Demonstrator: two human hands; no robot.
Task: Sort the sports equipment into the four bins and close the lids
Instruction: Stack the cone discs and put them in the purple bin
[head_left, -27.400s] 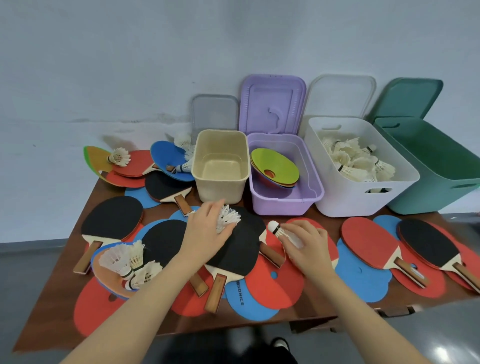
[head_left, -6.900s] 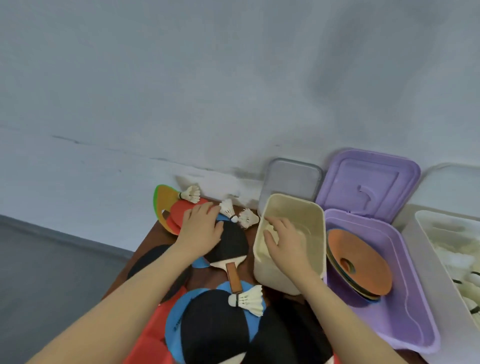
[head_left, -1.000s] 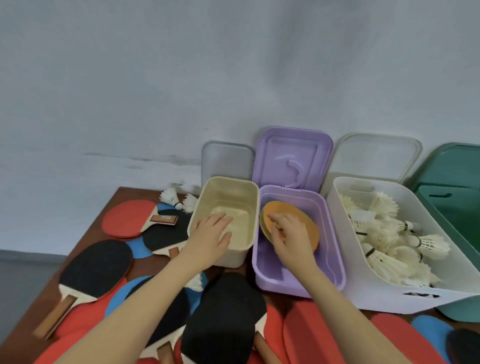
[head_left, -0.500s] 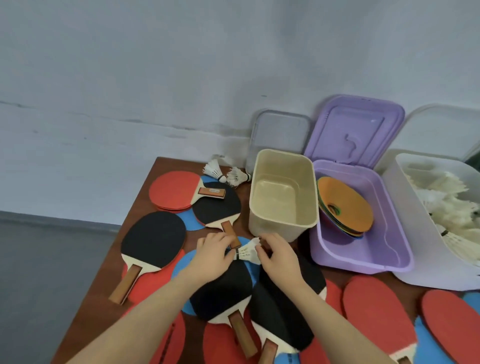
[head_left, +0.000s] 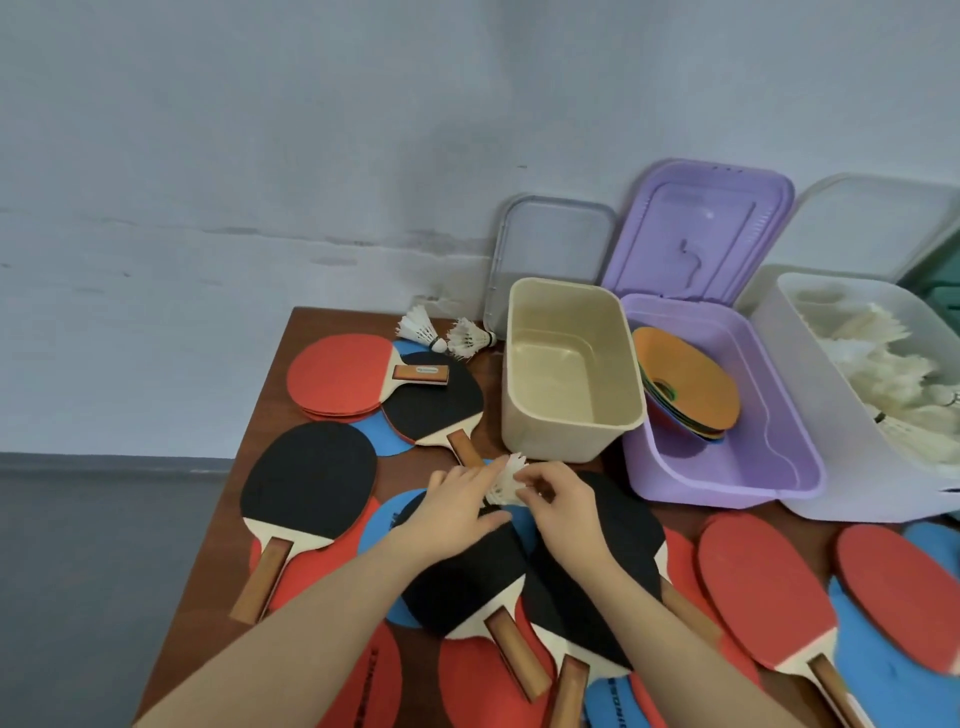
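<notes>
both hands risen slightly, pinching shuttlecock between them, near beige bin.

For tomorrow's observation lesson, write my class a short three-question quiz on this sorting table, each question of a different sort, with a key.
1. True or false: the beige bin holds paddles.
2. What do both hands, left hand and right hand, hold between them?
A) a shuttlecock B) a paddle C) a lid
3. Fill in: the purple bin holds a stack of flat ____.

Key
1. False; it is empty.
2. A, the shuttlecock.
3. Cones, an orange one on top.
</notes>
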